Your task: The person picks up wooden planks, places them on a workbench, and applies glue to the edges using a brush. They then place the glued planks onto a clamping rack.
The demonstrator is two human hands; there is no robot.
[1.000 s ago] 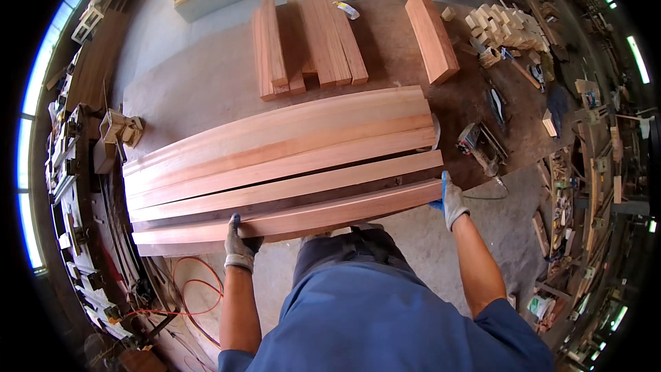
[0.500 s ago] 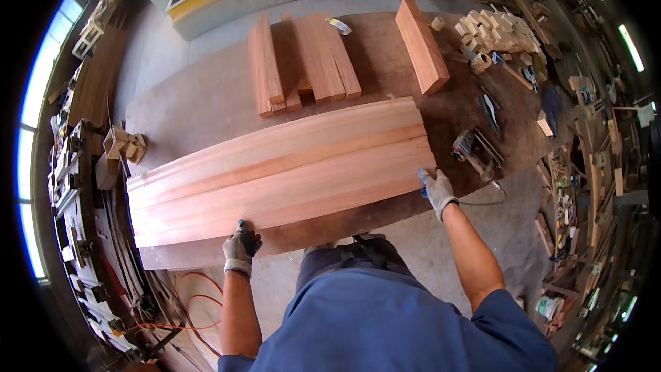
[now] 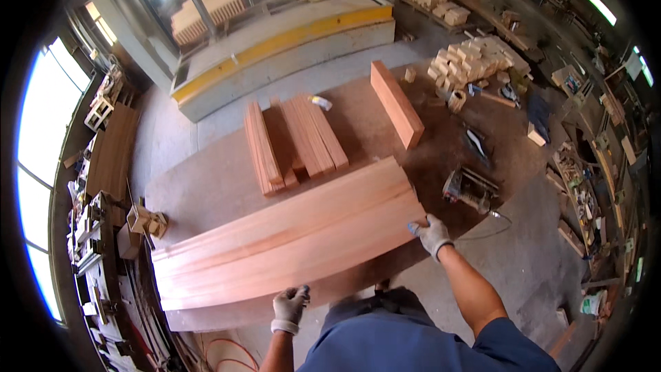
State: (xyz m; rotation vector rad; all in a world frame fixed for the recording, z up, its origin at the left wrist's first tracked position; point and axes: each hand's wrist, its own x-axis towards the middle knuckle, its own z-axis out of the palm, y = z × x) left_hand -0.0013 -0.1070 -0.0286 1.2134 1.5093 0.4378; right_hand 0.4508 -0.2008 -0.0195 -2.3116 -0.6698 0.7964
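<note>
Both gloved hands rest on the near side of a set of long reddish wooden boards.

The left hand curls at the near edge of the long reddish wooden boards; the right hand presses on their right end, fingers bent. The boards lie edge to edge on the brown tabletop, directly ahead, long axis from lower left to upper right. The right hand is the nearer one to the end. No container is close to them.
</note>
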